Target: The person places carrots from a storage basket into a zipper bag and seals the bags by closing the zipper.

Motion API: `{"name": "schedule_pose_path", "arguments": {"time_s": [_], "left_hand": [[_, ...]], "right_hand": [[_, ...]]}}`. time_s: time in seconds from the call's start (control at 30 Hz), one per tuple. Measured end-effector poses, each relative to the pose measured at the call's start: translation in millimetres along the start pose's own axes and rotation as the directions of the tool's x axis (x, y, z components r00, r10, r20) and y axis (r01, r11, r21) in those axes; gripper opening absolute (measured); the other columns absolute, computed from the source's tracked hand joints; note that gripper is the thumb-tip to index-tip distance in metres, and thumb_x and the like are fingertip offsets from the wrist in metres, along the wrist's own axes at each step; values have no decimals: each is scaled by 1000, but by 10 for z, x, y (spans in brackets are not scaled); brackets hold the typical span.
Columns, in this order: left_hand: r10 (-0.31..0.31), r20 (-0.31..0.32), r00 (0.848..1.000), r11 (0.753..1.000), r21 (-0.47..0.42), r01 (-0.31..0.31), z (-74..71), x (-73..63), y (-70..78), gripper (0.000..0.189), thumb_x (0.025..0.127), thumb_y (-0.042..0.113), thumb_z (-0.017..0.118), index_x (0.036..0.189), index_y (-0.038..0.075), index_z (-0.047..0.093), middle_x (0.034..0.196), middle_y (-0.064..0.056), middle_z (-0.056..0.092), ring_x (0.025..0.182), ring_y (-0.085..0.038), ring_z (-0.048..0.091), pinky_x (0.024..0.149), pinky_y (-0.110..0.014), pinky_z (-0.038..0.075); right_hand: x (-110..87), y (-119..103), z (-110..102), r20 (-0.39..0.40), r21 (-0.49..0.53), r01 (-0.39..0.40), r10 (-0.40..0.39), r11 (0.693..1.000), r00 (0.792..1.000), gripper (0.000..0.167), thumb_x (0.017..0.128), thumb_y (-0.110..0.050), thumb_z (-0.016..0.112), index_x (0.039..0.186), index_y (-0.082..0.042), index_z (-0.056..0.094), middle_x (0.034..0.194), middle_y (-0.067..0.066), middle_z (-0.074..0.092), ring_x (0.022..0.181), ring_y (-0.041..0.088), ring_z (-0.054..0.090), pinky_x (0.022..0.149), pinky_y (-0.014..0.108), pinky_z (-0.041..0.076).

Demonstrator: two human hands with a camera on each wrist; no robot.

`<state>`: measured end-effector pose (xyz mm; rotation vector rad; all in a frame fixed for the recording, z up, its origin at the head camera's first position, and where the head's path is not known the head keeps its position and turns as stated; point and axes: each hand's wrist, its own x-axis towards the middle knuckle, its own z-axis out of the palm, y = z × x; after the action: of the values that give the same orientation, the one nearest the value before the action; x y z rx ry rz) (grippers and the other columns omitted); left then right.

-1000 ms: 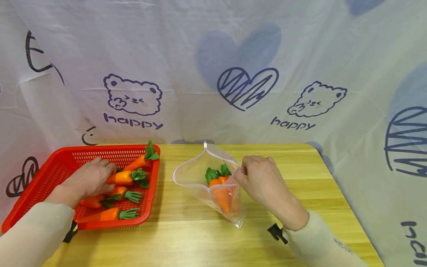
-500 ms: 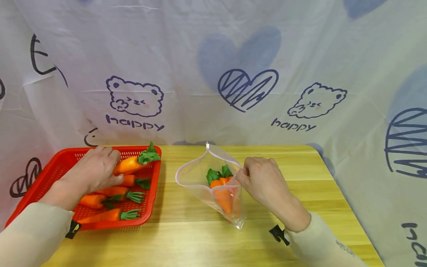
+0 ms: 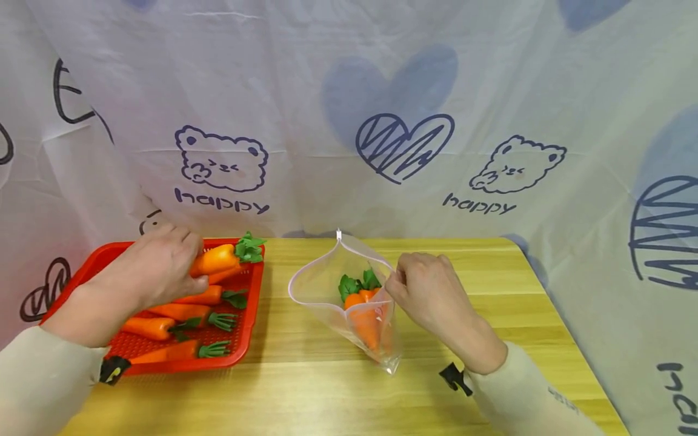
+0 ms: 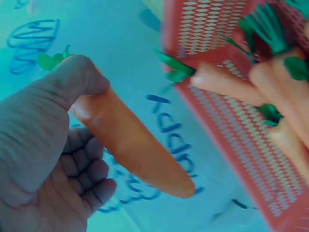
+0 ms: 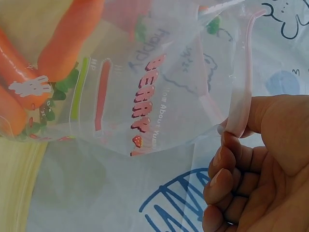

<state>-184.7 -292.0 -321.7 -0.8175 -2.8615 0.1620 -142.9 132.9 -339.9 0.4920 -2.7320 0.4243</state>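
Note:
My left hand (image 3: 155, 263) pinches an orange carrot (image 4: 137, 145) between thumb and fingers, above the far side of the red basket. In the head view its green leafy top points right, over the basket's right rim. My right hand (image 3: 431, 297) pinches the pink-edged mouth of a clear zip bag (image 3: 322, 312), which stands wide apart. Several carrots (image 3: 364, 321) lie inside the bag, leaves upward. The right wrist view shows thumb and fingertips on the pink zip strip (image 5: 245, 77), with printed lettering on the bag's side.
The red perforated basket (image 3: 248, 330) stands at the left of the wooden table (image 3: 480, 260), with several carrots (image 3: 185, 313) lying in it. A white printed cloth (image 3: 305, 79) hangs behind the table and along its sides.
My left hand has reached into the basket, taken hold of a carrot and lifted it up. The right hand stays at the bag's edge, nearly still.

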Motion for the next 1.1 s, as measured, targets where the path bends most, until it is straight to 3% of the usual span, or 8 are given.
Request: {"name": "schedule_pose_path", "arguments": {"time_s": [0.13, 0.4, 0.6, 0.73, 0.9, 1.1], "left_hand": [[5, 45, 999, 1000, -20, -4, -203, 66, 137, 47, 79, 38, 86, 90, 2, 58, 83, -8, 56, 87, -35, 55, 85, -50, 48], [-2, 176, 984, 986, -165, 32, -577, 170, 529, 34, 81, 38, 81, 84, 13, 57, 76, 1, 50, 77, -22, 49, 69, -38, 42], [54, 288, 956, 955, -294, 34, -746, 334, 791, 25, 80, 34, 77, 79, 17, 58, 69, 2, 49, 56, -14, 46, 54, -29, 35], [95, 406, 909, 949, -314, 41, -825, 482, 927, 25, 82, 35, 75, 79, 15, 60, 68, 3, 52, 55, -13, 48, 54, -29, 36], [114, 559, 821, 959, -278, 56, -894, 673, 1116, 30, 86, 39, 74, 76, 14, 60, 67, 3, 52, 58, -15, 50, 56, -28, 37], [98, 684, 723, 977, -206, 62, -848, 959, 1347, 29, 88, 40, 72, 77, 15, 63, 75, 3, 51, 69, -15, 49, 63, -29, 37]], "right_hand": [[18, 3, -7, -5, -9, 7, -7, 1000, 1000, 27, 83, -8, 65, 63, -17, 49, 58, -3, 43, 55, 17, 41, 63, 34, 34], [46, 1, -3, -34, -103, 67, -71, 992, 997, 27, 84, -10, 63, 63, -16, 46, 59, -2, 41, 57, 21, 41, 63, 34, 29], [39, 20, 14, -101, -171, 126, -144, 977, 984, 28, 82, -10, 64, 64, -14, 43, 60, 0, 39, 59, 24, 42, 63, 34, 29], [35, 30, 36, -121, -186, 164, -188, 969, 975, 24, 84, -11, 64, 67, -12, 47, 62, 1, 41, 62, 25, 45, 63, 35, 32], [30, 33, 59, -138, -186, 189, -216, 964, 967, 21, 84, -11, 64, 68, -10, 50, 62, 0, 42, 62, 25, 45, 63, 34, 32], [19, -8, 37, -122, -165, 176, -197, 970, 973, 19, 85, -12, 66, 71, -11, 54, 64, 0, 45, 64, 24, 46, 65, 34, 32]]}}
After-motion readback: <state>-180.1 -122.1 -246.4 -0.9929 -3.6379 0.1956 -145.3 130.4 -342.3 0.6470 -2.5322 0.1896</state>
